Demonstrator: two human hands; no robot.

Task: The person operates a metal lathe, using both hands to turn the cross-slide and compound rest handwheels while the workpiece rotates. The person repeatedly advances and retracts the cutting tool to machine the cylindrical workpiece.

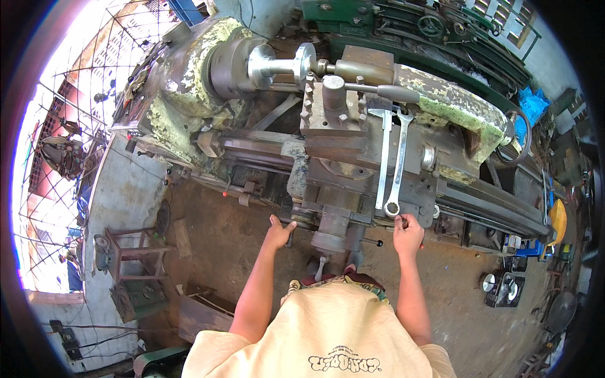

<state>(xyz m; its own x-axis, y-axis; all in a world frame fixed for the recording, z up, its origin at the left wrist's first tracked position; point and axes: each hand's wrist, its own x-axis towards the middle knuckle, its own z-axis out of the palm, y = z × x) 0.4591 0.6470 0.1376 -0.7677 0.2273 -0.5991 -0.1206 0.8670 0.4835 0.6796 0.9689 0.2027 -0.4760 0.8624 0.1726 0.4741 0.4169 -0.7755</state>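
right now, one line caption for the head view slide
Both hands, left and right, on an old lathe, two spanners resting above.

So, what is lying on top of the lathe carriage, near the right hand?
Two long silver wrenches lie side by side on the carriage. The right hand covers the carriage's front edge below them.

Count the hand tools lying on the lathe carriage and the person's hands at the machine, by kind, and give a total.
Spanners: 2
Hands, left hand and right hand: 2
Total: 4
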